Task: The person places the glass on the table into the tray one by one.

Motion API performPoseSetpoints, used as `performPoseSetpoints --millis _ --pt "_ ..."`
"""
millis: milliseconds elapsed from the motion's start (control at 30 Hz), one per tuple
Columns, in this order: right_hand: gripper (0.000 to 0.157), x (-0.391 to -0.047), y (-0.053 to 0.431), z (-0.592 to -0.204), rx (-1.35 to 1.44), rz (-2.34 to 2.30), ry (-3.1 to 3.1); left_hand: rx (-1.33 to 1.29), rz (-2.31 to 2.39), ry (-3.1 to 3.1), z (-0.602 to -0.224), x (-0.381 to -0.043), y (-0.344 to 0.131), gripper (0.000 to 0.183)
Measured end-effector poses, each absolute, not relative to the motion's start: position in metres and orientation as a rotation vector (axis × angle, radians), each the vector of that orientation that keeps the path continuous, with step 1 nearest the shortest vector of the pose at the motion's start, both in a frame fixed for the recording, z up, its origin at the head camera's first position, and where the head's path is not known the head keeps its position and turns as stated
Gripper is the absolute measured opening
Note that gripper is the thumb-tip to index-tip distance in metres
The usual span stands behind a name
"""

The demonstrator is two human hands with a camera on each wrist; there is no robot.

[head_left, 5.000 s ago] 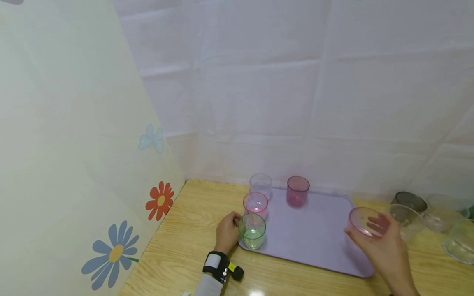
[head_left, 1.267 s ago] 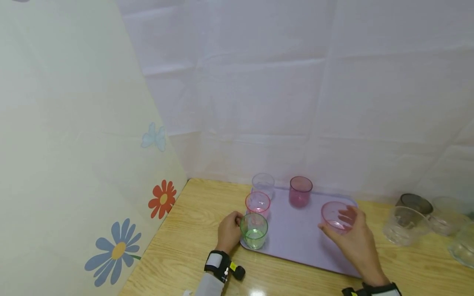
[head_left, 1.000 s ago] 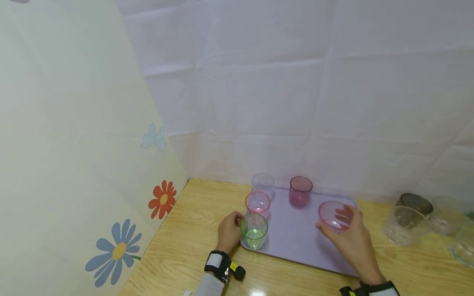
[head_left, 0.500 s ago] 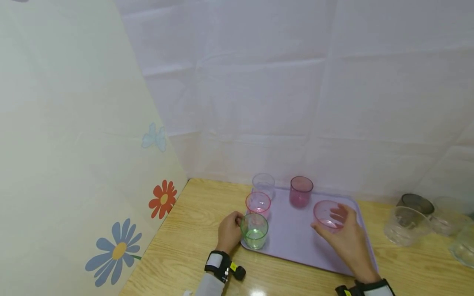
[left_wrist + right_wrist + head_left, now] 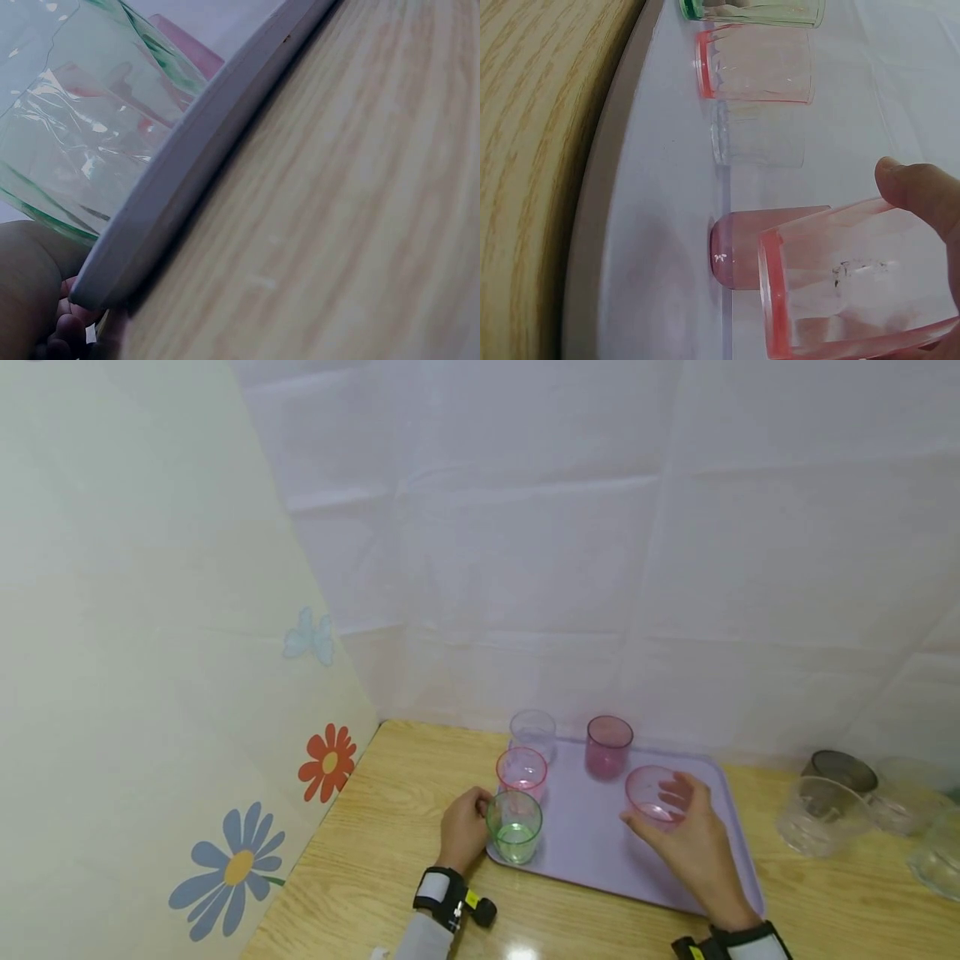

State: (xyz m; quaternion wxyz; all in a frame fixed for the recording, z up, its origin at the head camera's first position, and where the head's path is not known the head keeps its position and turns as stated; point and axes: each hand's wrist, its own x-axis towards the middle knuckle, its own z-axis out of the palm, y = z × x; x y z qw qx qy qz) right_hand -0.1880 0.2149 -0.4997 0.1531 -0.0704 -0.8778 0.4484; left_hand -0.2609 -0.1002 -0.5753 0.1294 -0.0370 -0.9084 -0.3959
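My right hand holds a clear pink cup around its side, thumb opposite the fingers. In the right wrist view the held pink cup hangs above the lilac tray. At the tray's front left corner, my left hand grips the edge; the left wrist view has curled fingers at the tray's rim, partly hidden. Beside that hand stands a green cup on the tray. Behind it come a red-rimmed cup and a colourless cup. A magenta cup stands at the tray's back.
On the wooden table right of the tray stand a clear cup, a dark grey cup and several other clear vessels. A white sheet rises behind the table, and a flower-printed panel borders the left.
My right hand has carried the pink cup left, from beside the clear cups to over the tray, still drifting left slightly in the last second. The left hand stays at the tray's corner.
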Motion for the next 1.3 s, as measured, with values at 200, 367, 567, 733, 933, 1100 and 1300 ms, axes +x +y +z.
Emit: performPoseSetpoints --millis 200,367,567,733,933,1100,1300 --pt "0.108 -0.188 0.213 -0.501 -0.182 1.289 -2.518 -0.107 -1.145 -2.632 -0.575 -0.260 -0.100 0.012" --pt "0.107 -0.189 0.211 -0.501 -0.172 1.280 -2.518 -0.112 -1.142 -2.627 -0.575 -0.261 -0.100 0.012" --pt "0.106 -0.190 0.208 -0.501 -0.161 1.280 -2.517 -0.115 -1.144 -2.630 -0.575 -0.260 -0.100 0.011" --pt "0.105 -0.192 0.207 -0.502 -0.154 1.281 -2.513 -0.111 -1.146 -2.635 -0.575 -0.260 -0.100 0.011" --pt "0.104 -0.193 0.207 -0.504 -0.149 1.291 -2.520 -0.103 -1.143 -2.641 -0.576 -0.260 -0.099 0.012" --pt "0.104 -0.195 0.205 -0.505 -0.148 1.306 -2.527 -0.107 -1.143 -2.636 -0.575 -0.260 -0.099 0.011" --pt "0.105 -0.197 0.203 -0.509 -0.139 1.317 -2.524 -0.094 -1.146 -2.646 -0.575 -0.260 -0.100 0.011"
